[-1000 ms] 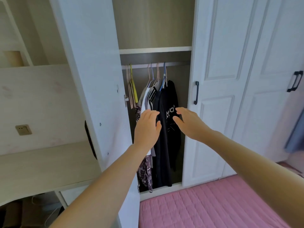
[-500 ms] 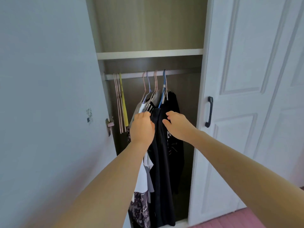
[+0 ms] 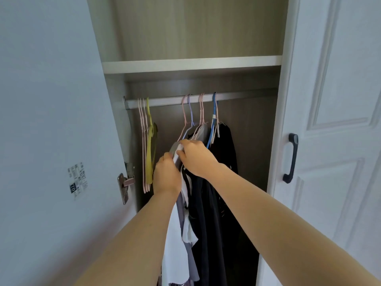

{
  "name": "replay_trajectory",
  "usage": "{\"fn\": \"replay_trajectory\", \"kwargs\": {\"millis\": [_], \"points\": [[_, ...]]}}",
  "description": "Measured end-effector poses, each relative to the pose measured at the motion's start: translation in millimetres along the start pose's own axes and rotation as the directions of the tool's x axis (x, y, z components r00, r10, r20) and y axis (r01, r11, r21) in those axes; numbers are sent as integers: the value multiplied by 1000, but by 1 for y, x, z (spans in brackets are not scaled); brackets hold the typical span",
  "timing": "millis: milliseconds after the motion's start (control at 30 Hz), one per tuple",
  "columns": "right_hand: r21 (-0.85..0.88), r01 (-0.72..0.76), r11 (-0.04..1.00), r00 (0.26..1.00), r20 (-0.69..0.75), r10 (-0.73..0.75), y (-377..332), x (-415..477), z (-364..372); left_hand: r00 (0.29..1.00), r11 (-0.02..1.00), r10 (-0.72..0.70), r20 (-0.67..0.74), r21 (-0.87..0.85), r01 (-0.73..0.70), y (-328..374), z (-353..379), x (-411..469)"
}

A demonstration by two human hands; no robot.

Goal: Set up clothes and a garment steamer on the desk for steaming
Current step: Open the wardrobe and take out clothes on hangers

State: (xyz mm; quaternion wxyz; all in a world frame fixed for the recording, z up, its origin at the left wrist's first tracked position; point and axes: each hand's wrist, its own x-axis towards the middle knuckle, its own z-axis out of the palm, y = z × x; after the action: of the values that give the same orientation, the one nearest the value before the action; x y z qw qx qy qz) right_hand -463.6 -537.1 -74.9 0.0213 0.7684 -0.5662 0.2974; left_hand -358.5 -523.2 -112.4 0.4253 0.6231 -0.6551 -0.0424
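Several garments hang on a rail (image 3: 237,98) inside an open wardrobe: black clothes (image 3: 224,153) at the right, a grey garment (image 3: 175,148) and a white one (image 3: 173,240) at the left. My left hand (image 3: 166,176) presses against the grey garment's left side. My right hand (image 3: 195,156) pinches the grey garment's shoulder from the right, with the fingers curled over its top edge. No garment steamer and no desk are in view.
Empty pink hangers (image 3: 142,145) and a yellow-green hanger (image 3: 150,153) hang at the rail's left end. The open wardrobe door (image 3: 51,141) stands close on my left. A shut door with a dark handle (image 3: 290,157) is on the right. A shelf (image 3: 191,64) runs above the rail.
I have moved closer to the wardrobe. Both hands have shifted left, from the black clothes to the grey garment, and closed on its shoulder.
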Motion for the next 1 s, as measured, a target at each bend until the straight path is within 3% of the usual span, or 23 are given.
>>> {"fn": "replay_trajectory", "kwargs": {"millis": [233,367,533,733,1000], "points": [[-180,-41,983,999,8,43,-6,8,24,996,992,-70,-50,-104,64,-8,-3,8],[-150,-44,988,999,-37,39,-1,4,20,991,989,-122,-58,-92,117,-12,-3,7],[-139,-77,987,996,-62,69,15,-9,8,986,975,-167,6,-148,166,1,0,1],[-69,-184,980,979,-101,177,30,-22,-18,949,906,-250,190,-300,299,39,14,-2],[-272,-321,907,945,-160,287,32,-15,-18,947,909,-231,225,-297,292,52,20,23]]}}
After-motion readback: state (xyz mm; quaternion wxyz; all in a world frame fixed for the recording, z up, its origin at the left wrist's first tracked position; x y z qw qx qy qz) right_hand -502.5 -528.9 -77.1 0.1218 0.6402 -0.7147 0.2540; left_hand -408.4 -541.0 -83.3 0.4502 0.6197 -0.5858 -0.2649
